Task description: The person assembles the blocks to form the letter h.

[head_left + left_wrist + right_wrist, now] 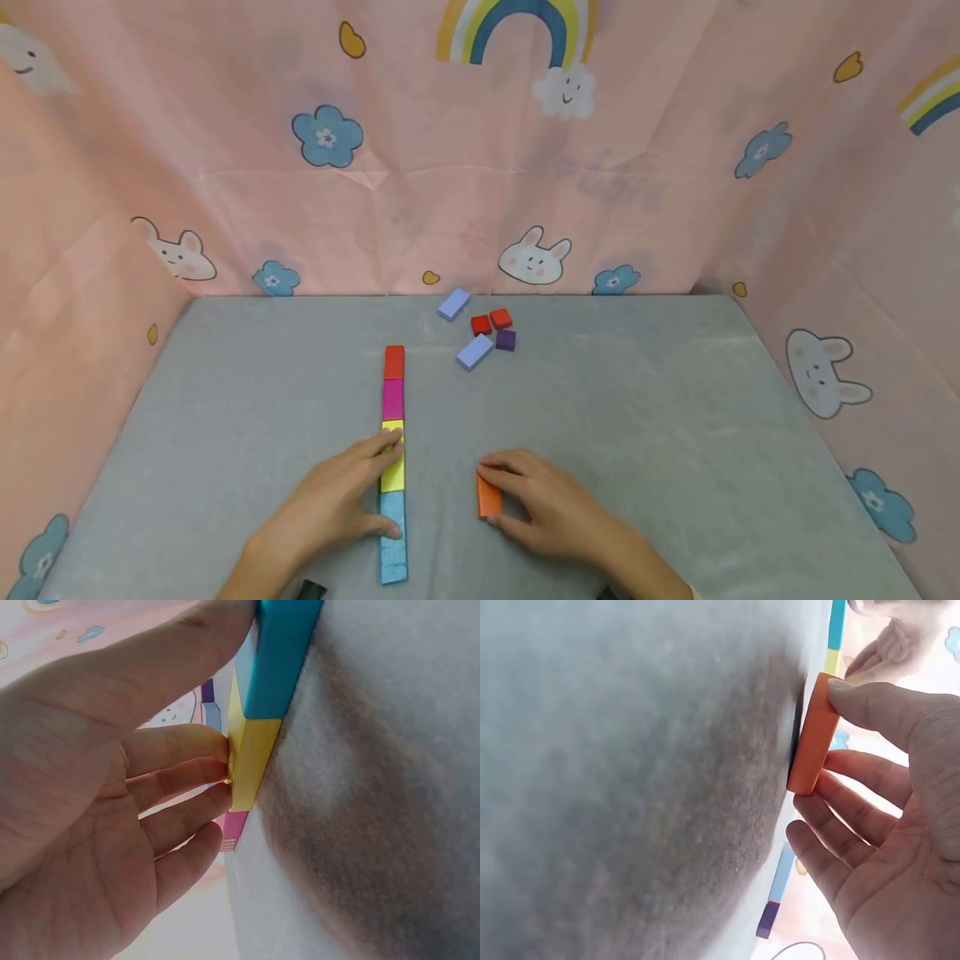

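In the head view a straight row of flat blocks runs away from the near side: a blue block (393,558), a yellow block (393,478), a magenta block (393,400) and a red block (394,363). My left hand (330,500) lies over the row's left side, fingertips touching the yellow block and the thumb on the blue one. To the right, my right hand (551,508) pinches an orange block (490,498) lengthwise between thumb and fingers. In the right wrist view this orange block (814,739) is tilted, with a dark shadow beside it on the tabletop.
Toward the back of the grey table (637,400) lie two pale blue blocks, one nearer (475,352) and one farther (453,305). Beside them are two small red blocks (482,325) and a purple block (506,340). A pink patterned curtain (420,183) surrounds the table.
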A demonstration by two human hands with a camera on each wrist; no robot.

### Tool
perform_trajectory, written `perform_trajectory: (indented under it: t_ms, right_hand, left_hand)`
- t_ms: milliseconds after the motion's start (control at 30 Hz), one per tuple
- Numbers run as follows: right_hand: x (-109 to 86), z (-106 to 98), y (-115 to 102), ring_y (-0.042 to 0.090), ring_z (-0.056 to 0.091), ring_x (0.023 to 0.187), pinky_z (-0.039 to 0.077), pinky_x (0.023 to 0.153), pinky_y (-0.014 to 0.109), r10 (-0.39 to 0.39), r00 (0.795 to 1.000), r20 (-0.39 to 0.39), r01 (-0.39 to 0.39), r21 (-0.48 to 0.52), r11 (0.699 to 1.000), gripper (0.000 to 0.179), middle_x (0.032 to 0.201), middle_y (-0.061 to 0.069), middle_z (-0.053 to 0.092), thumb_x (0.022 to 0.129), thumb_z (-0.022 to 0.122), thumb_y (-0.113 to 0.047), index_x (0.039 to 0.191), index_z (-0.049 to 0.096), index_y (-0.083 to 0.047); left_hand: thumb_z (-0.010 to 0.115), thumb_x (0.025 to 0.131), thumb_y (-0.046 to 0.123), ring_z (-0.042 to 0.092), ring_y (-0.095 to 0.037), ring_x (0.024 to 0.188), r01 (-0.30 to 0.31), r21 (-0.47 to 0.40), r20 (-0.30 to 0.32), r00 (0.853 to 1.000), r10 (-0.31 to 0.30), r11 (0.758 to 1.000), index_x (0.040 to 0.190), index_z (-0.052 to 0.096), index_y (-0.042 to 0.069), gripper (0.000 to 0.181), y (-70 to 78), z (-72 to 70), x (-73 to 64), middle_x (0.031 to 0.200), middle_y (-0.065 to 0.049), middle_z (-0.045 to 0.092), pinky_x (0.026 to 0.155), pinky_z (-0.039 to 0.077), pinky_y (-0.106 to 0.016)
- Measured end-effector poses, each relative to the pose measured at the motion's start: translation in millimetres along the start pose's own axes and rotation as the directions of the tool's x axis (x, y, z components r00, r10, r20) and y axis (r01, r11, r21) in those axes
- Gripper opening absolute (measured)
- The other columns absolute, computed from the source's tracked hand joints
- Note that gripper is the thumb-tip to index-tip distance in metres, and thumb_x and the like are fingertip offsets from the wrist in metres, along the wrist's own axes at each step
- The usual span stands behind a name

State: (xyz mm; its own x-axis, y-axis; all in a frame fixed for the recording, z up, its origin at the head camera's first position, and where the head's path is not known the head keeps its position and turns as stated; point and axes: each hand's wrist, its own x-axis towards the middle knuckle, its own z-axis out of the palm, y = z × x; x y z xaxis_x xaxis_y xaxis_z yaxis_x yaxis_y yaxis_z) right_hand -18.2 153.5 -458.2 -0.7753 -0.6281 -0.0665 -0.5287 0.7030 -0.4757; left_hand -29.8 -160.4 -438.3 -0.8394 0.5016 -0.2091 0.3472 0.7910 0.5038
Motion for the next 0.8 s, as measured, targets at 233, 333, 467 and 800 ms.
perform_trajectory:
  t_ms: [233,333,467,800]
  right_hand:
    - [-11.3,2.4,-0.7,0.013,0.061,0.133,0.056,0.111,0.038,-0.019,1.000,-0.003,0.019,-0.019,1.000,0.055,0.146,-0.006,0.062,0.097,0.078,-0.031,0.147,0.064,-0.014]
    - [-16.0,4.2,-1.2,0.013,0.061,0.133,0.056,0.111,0.037,-0.026,1.000,-0.002,0.026,-0.016,1.000,0.055,0.146,-0.007,0.062,0.097,0.078,-0.032,0.147,0.064,-0.014]
    - [-23.4,5.8,-2.5,0.012,0.061,0.131,0.057,0.110,0.035,-0.021,1.000,0.011,0.021,-0.006,1.000,0.054,0.146,-0.009,0.061,0.099,0.076,-0.036,0.148,0.063,-0.015]
    - [-27.2,1.9,-8.9,0.010,0.061,0.128,0.059,0.106,0.031,0.020,0.998,0.051,-0.021,0.025,0.999,0.053,0.144,-0.009,0.062,0.099,0.076,-0.035,0.147,0.065,-0.016]
  left_hand:
    - [0.099,0.069,0.040,0.047,-0.035,0.153,0.005,-0.014,0.006,1.000,-0.005,1.000,0.152,0.055,0.003,0.101,0.1,1.5,0.7,0.167,-0.007,0.046,0.114,0.051,-0.058]
    - [0.099,0.069,0.039,0.048,-0.035,0.152,0.008,-0.009,0.001,1.000,-0.008,1.000,0.152,0.056,0.003,0.101,-0.1,1.6,-0.1,0.167,-0.007,0.047,0.114,0.051,-0.058]
    - [0.099,0.069,0.039,0.049,-0.035,0.152,0.005,-0.003,-0.003,1.000,-0.005,1.000,0.152,0.056,0.003,0.100,-0.8,1.8,-0.8,0.166,-0.007,0.047,0.113,0.052,-0.057]
    - [0.099,0.069,0.039,0.049,-0.035,0.151,-0.005,0.007,-0.010,1.000,0.005,1.000,0.152,0.056,0.003,0.100,-0.6,-0.8,-0.9,0.166,-0.007,0.048,0.113,0.052,-0.058]
